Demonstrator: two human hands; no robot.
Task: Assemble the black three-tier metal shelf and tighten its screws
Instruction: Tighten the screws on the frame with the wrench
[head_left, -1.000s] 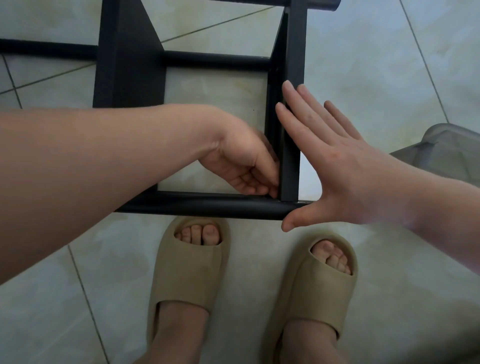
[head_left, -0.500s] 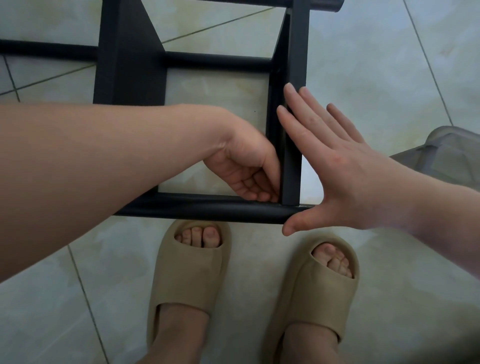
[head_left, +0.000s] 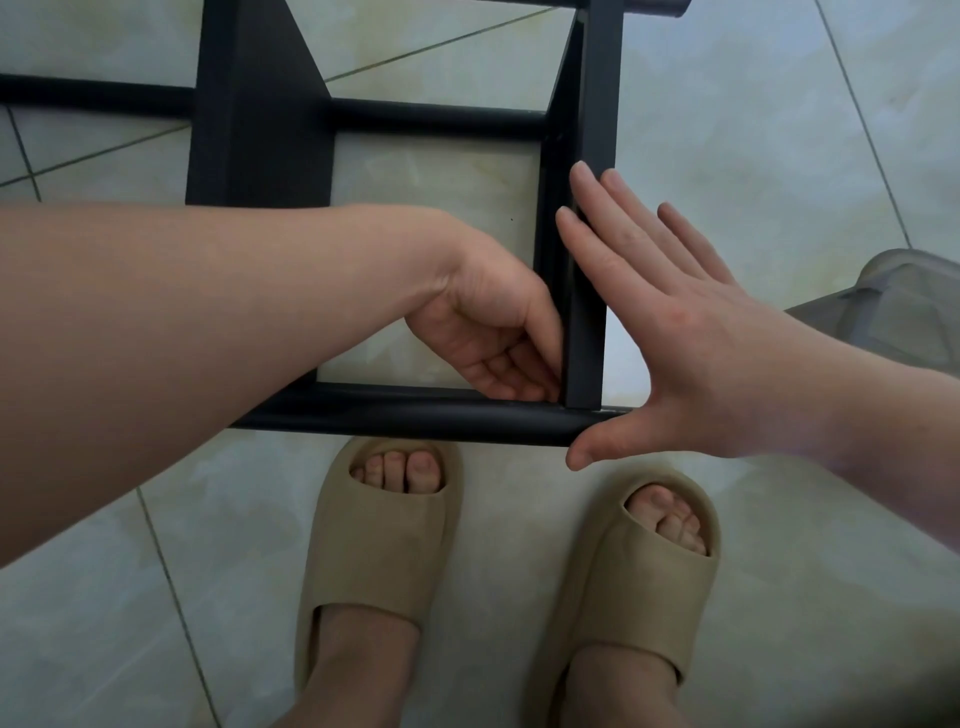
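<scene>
Barely changed: left hand (head_left: 488, 332) has rolled slightly at the shelf (head_left: 260, 145) corner, fingers curled, contents hidden.
Right hand (head_left: 691, 338): flat, still bracing the upright (head_left: 592, 291).
Shelf: lying on the floor (head_left: 779, 130).
Meaning: screw probably mid-tightening.

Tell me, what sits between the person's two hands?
The shelf's black upright bar: left hand at its inner side, right hand flat against its outer side. Head view.

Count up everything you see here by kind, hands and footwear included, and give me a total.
1 shelf frame
2 hands: left hand, right hand
2 slippers: left slipper, right slipper
1 grey bin
Total: 6
</scene>
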